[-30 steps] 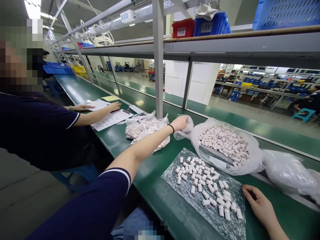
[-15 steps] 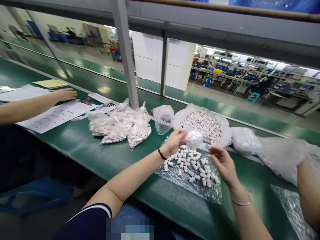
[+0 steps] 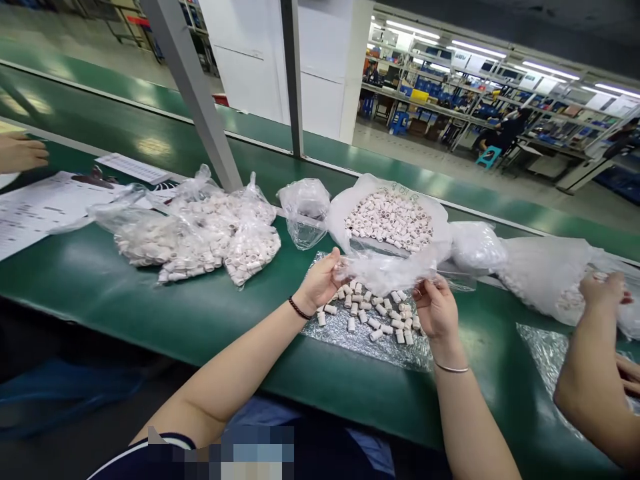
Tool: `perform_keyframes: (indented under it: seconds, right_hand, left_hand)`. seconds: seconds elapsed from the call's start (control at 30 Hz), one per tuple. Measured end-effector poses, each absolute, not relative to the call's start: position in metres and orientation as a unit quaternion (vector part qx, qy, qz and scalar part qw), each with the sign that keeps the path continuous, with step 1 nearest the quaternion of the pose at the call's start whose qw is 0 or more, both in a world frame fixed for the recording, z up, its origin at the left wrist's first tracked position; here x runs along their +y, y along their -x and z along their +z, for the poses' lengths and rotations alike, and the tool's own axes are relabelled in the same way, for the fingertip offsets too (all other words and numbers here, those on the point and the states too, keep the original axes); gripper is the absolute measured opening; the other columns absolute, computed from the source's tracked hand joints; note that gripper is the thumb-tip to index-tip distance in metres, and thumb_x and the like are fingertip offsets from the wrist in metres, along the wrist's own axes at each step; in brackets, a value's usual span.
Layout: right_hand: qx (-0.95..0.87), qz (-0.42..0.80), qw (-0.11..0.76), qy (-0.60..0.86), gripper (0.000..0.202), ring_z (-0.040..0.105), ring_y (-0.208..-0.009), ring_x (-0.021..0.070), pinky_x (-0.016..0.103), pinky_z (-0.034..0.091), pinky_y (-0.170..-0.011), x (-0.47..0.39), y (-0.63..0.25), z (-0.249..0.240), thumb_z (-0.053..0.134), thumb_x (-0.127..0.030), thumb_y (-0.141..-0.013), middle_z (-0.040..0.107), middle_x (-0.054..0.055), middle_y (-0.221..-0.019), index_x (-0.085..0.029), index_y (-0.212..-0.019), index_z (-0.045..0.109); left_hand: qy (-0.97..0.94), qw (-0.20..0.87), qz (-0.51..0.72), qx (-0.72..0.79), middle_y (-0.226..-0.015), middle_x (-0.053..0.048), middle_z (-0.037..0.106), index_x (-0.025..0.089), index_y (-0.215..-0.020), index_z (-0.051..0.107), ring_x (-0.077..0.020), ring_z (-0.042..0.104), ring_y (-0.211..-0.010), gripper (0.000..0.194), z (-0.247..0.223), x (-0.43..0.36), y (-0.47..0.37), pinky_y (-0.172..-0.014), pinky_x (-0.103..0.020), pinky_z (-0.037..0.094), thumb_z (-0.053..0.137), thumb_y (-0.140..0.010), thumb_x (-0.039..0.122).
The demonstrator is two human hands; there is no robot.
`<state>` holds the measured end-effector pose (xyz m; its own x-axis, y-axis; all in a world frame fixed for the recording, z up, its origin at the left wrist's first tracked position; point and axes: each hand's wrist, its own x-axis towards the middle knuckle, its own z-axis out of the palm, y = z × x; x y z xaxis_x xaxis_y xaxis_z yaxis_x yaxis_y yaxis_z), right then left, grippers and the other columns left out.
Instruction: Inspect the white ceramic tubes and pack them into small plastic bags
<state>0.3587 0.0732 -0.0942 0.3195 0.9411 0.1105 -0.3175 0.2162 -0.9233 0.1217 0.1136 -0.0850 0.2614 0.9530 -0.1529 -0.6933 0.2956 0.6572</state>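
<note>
A clear plastic bag [image 3: 383, 272] is stretched between my two hands, crumpled and see-through. My left hand [image 3: 323, 280] pinches its left end, and my right hand [image 3: 436, 305] grips the right end. Below the bag, many short white cylindrical pieces [image 3: 373, 323] lie scattered on a sheet of bubble wrap [image 3: 345, 343]. Just behind it, a large open plastic bag [image 3: 345, 193] holds a heap of similar white pieces [image 3: 393, 223].
Filled bags of white pieces [image 3: 200, 233] sit to the left, beside a crumpled clear bag [image 3: 305, 203]. Papers [image 3: 45, 207] and a co-worker's hand [image 3: 20, 152] are farther left. On the right, another person's arm [image 3: 593, 373] reaches over bubble wrap [image 3: 543, 353]. A metal post [image 3: 195, 93] rises behind.
My right hand has come up and taken hold of the bag, which was bunched in my left hand and is now spread wide. The view has shifted right and down.
</note>
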Motion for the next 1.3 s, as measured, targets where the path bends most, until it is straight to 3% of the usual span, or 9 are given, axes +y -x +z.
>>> perform_keyframes:
  seconds: [0.2,0.33,0.5,0.67,0.8,0.97,1.13,1.2,1.3]
  right_hand:
    - [-0.273,0.438,0.782,0.350,0.011,0.067,-0.085,0.0121,0.028,0.057,-0.079,0.077,-0.376,-0.082,0.070,-0.028,-0.075,0.072,-0.003,-0.086,-0.023,-0.083,0.065]
    - [-0.252,0.441,0.798,0.324,0.012,0.066,-0.102,0.0163,0.036,0.051,-0.097,0.077,-0.379,-0.078,0.065,-0.030,-0.078,0.074,0.001,-0.096,-0.021,-0.086,0.068]
    - [-0.254,0.455,0.797,0.306,0.018,0.065,-0.105,0.0196,0.042,0.049,-0.101,0.071,-0.383,-0.079,0.060,-0.033,-0.078,0.073,0.003,-0.099,-0.023,-0.089,0.070]
    - [-0.212,0.456,0.807,0.310,0.023,0.065,-0.103,0.0157,0.037,0.051,-0.097,0.065,-0.387,-0.079,0.053,-0.031,-0.081,0.073,-0.002,-0.104,-0.029,-0.095,0.071]
    - [-0.214,0.507,0.775,0.310,0.049,0.061,-0.114,0.0224,0.046,0.048,-0.101,0.065,-0.378,-0.069,0.040,-0.059,-0.088,0.069,0.005,-0.115,-0.025,-0.107,0.068]
    - [-0.259,0.553,0.732,0.304,0.071,0.058,-0.120,0.0272,0.053,0.050,-0.096,0.063,-0.370,-0.065,0.042,-0.081,-0.077,0.064,0.010,-0.123,-0.024,-0.113,0.063]
    - [-0.267,0.521,0.721,0.372,0.042,0.065,-0.100,0.0170,0.037,0.057,-0.082,0.066,-0.371,-0.072,0.076,-0.042,-0.073,0.067,0.001,-0.111,-0.029,-0.110,0.061]
    - [-0.256,0.483,0.730,0.411,0.041,0.065,-0.084,0.0111,0.026,0.055,-0.070,0.068,-0.371,-0.076,0.080,-0.028,-0.069,0.069,-0.003,-0.101,-0.029,-0.106,0.063]
    - [-0.248,0.450,0.749,0.419,0.033,0.062,-0.073,0.0084,0.020,0.050,-0.057,0.071,-0.373,-0.079,0.083,-0.030,-0.062,0.068,-0.005,-0.086,-0.026,-0.090,0.065]
  left_hand:
    - [-0.209,0.736,0.589,0.262,-0.061,0.001,0.063,0.013,-0.070,0.061,-0.0078,0.061,-0.058,0.028,-0.089,0.125,-0.114,-0.061,-0.018,0.050,0.063,-0.090,0.034]
    - [-0.207,0.747,0.583,0.243,-0.076,-0.003,0.070,0.012,-0.082,0.066,-0.0126,0.068,-0.075,0.025,-0.093,0.127,-0.112,-0.073,-0.023,0.054,0.062,-0.090,0.036]
    - [-0.293,0.757,0.544,0.212,-0.099,-0.003,0.072,0.019,-0.100,0.064,-0.0195,0.068,-0.097,0.033,-0.090,0.118,-0.112,-0.085,-0.035,0.057,0.080,-0.073,0.030]
    - [-0.335,0.735,0.531,0.258,-0.076,0.002,0.071,0.017,-0.081,0.058,-0.0134,0.070,-0.077,0.035,-0.090,0.114,-0.115,-0.070,-0.023,0.056,0.087,-0.060,0.014]
    - [-0.278,0.721,0.583,0.249,-0.077,0.004,0.071,0.018,-0.083,0.060,-0.0098,0.069,-0.075,0.033,-0.090,0.118,-0.117,-0.067,-0.018,0.054,0.081,-0.062,0.004]
    - [-0.220,0.708,0.625,0.244,-0.080,0.005,0.071,0.019,-0.080,0.060,-0.0072,0.068,-0.077,0.030,-0.092,0.123,-0.117,-0.068,-0.016,0.051,0.073,-0.065,-0.003]
    - [-0.385,0.756,0.494,0.189,-0.087,-0.002,0.073,0.017,-0.080,0.062,-0.0178,0.069,-0.091,0.026,-0.095,0.117,-0.108,-0.083,-0.030,0.053,0.082,-0.064,0.008]
    - [-0.435,0.790,0.409,0.137,-0.097,-0.007,0.074,0.016,-0.098,0.066,-0.0232,0.068,-0.099,0.044,-0.095,0.115,-0.104,-0.091,-0.037,0.051,0.088,-0.060,0.018]
    - [-0.419,0.820,0.372,0.119,-0.096,-0.009,0.074,0.015,-0.118,0.061,-0.0240,0.070,-0.090,0.068,-0.098,0.117,-0.099,-0.085,-0.037,0.053,0.084,-0.063,0.048]
